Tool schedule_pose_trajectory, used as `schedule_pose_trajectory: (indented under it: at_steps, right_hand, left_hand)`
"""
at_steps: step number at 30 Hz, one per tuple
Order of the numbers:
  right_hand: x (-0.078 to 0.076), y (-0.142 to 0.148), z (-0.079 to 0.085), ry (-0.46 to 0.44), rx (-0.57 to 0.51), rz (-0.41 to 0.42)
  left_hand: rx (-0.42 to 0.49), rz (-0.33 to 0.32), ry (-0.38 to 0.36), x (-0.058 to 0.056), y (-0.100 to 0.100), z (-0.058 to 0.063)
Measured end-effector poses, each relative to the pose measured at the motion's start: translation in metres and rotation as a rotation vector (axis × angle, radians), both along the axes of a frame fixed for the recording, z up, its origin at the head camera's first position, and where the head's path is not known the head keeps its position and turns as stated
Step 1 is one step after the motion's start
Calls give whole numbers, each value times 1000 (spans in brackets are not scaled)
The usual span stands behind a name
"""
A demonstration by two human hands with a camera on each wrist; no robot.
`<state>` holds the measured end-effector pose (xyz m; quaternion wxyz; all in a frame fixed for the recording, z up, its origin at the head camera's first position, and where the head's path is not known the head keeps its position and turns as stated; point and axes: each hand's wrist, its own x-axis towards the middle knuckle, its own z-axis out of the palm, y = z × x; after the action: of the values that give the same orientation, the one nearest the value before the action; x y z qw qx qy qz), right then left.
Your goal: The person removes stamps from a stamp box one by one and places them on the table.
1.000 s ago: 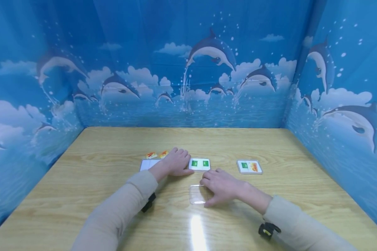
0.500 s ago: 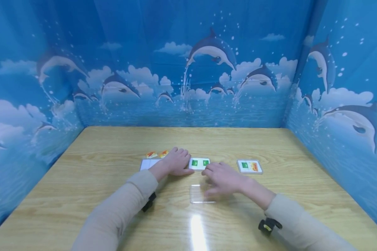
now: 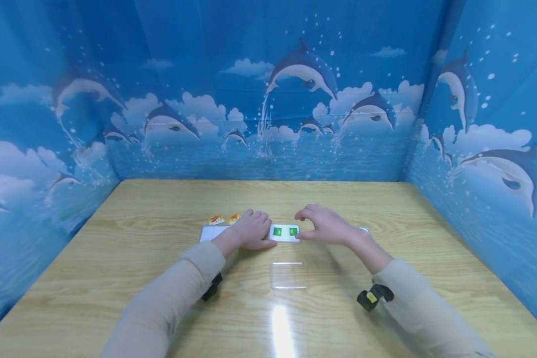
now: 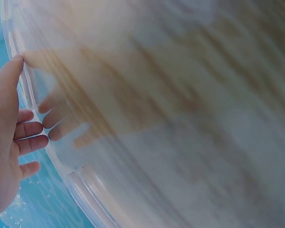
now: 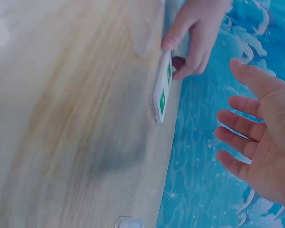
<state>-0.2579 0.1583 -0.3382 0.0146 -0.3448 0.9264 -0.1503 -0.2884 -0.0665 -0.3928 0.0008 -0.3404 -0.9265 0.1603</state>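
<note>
My left hand (image 3: pixel 250 232) grips the left end of a white card in a clear case (image 3: pixel 285 239), thumb on the near edge and fingers at the far edge. Two green squares (image 3: pixel 277 231) lie on the card. The right wrist view shows this card (image 5: pixel 157 90) edge-on past the left hand (image 5: pixel 197 35). Just off the card's right end hovers my right hand (image 3: pixel 326 226), fingers loosely bent, thumb close to the right green square. It holds nothing; its fingers (image 5: pixel 237 126) are spread in the right wrist view.
A clear plastic lid or tray (image 3: pixel 288 276) lies nearer on the wooden table (image 3: pixel 161 278). Left of the left hand lies another white card (image 3: pixel 211 232), with two orange picture pieces (image 3: pixel 216 220) behind it. A third card's corner (image 3: pixel 364 229) shows behind the right forearm.
My right hand has left the clear plastic piece and moved forward to the right end of the middle card, now covering most of the right card. The left hand has stayed put.
</note>
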Motion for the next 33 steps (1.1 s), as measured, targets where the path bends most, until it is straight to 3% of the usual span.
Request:
schedule_pose_trajectory:
  at_steps: [15,21,27,33]
  right_hand:
    - [-26,0,-5,-114,-137,-91]
    - [-36,-1,-10,-226,-196,-152]
    - [-42,1,-19,-293,-257,-223]
    - [-45,3,-24,-340,-297,-243]
  left_hand:
    - [4,3,-4,2,2,2]
    - [11,30,-25,2,1,3]
    - [4,23,-15,2,1,4]
    - [2,26,-15,3,1,3]
